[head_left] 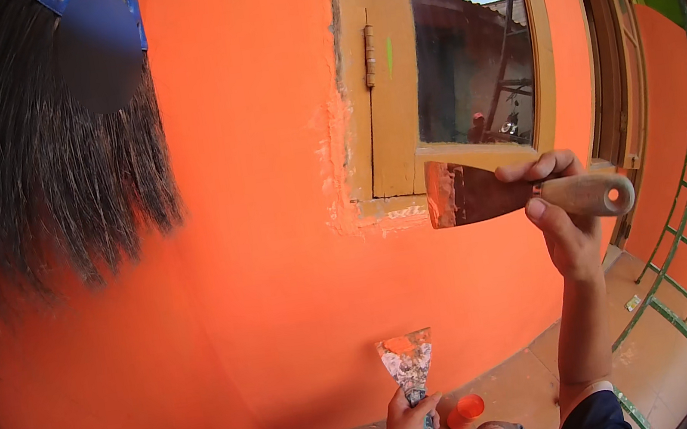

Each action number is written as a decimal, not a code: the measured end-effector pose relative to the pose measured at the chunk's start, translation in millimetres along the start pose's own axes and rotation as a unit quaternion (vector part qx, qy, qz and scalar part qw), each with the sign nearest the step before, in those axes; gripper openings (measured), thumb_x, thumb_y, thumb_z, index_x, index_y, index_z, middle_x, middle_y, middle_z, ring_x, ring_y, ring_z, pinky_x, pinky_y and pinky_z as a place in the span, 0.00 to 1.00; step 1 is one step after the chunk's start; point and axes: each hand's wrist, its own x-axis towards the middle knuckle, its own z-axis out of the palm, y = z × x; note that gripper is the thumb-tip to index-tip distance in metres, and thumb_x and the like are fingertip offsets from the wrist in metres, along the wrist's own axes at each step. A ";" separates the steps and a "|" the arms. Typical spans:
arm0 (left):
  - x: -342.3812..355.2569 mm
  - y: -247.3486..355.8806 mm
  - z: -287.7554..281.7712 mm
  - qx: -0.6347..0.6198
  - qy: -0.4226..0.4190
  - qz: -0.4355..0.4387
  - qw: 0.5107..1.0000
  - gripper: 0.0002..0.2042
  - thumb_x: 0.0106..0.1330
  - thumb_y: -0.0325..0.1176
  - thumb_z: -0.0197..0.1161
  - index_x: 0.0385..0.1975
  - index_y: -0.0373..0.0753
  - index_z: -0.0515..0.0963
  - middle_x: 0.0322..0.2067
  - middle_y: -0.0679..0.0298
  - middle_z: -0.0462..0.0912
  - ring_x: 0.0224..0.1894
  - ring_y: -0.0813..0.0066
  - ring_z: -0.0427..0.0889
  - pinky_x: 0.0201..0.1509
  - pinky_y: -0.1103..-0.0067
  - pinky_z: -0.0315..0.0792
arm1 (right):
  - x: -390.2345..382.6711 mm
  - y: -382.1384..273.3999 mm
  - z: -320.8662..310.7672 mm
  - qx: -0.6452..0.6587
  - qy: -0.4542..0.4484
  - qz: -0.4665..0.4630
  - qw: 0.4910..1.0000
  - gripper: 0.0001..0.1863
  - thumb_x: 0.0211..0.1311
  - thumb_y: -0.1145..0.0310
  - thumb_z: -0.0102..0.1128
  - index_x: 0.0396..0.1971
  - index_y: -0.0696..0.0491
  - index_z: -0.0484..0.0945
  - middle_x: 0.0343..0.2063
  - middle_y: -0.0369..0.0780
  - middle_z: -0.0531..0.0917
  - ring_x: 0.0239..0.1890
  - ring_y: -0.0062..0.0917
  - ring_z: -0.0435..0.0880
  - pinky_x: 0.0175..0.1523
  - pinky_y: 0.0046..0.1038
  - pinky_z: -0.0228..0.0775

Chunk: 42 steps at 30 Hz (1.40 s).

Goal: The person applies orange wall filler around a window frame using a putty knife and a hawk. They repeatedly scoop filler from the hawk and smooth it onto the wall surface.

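Holding a broad putty knife with a dark metal blade and a brown wooden handle (488,190), the right hand (572,238) is raised in front of the window; its fingers and thumb are closed where blade and handle meet. The blade is pointed left, and its end is smeared with orange. By the left hand (410,423), a smaller putty knife with a white-and-orange-smeared blade (408,362) is gripped around its dark handle; whether the wall is touched by it cannot be told. Just right of this hand, a small round orange container (467,411) is seen on the tan tiled floor (521,373). Farther off, a mustard-painted window frame (394,143) is set in the bright orange wall (270,181). At the far right, a green ladder (682,330) is seen.
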 end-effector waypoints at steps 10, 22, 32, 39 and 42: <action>-2.6 10.8 3.3 0.005 0.003 0.024 1.000 0.13 0.62 0.25 0.62 0.41 0.34 0.66 0.19 0.65 0.72 0.14 0.72 0.76 0.15 0.76 0.70 | 151.8 -17.0 55.2 -0.154 -0.014 -0.164 0.974 0.13 0.63 0.66 0.65 0.41 0.57 0.75 0.38 0.37 0.80 0.47 0.21 0.81 0.42 0.23 0.72; -1.4 13.1 -2.0 0.006 -0.015 -0.010 1.000 0.14 0.62 0.25 0.62 0.43 0.34 0.66 0.17 0.63 0.74 0.14 0.73 0.76 0.15 0.78 0.70 | 187.3 -33.9 121.6 -0.364 -0.068 -0.273 0.888 0.14 0.57 0.71 0.62 0.40 0.58 0.70 0.28 0.53 0.81 0.33 0.49 0.81 0.36 0.41 0.72; -0.1 12.2 -4.0 0.005 -0.033 -0.003 0.999 0.12 0.63 0.24 0.61 0.42 0.35 0.65 0.19 0.63 0.73 0.15 0.73 0.76 0.15 0.77 0.71 | 197.0 -7.6 169.4 -0.539 -0.073 -0.288 0.788 0.07 0.59 0.71 0.58 0.37 0.54 0.73 0.29 0.47 0.80 0.29 0.40 0.83 0.33 0.39 0.73; -6.9 14.3 5.7 -0.056 0.006 -0.011 0.998 0.10 0.63 0.22 0.58 0.39 0.44 0.68 0.13 0.69 0.69 0.09 0.78 0.68 0.10 0.81 0.62 | 198.7 6.0 211.8 -0.642 -0.063 -0.270 0.715 0.10 0.57 0.70 0.59 0.37 0.57 0.74 0.29 0.48 0.80 0.32 0.39 0.83 0.38 0.39 0.76; -7.7 16.8 8.0 -0.044 -0.005 0.026 0.999 0.08 0.63 0.22 0.58 0.37 0.43 0.70 0.14 0.70 0.69 0.09 0.80 0.68 0.10 0.83 0.62 | 207.4 9.1 227.1 -0.681 -0.048 -0.242 0.689 0.12 0.57 0.68 0.59 0.39 0.57 0.75 0.31 0.48 0.81 0.33 0.39 0.83 0.40 0.38 0.75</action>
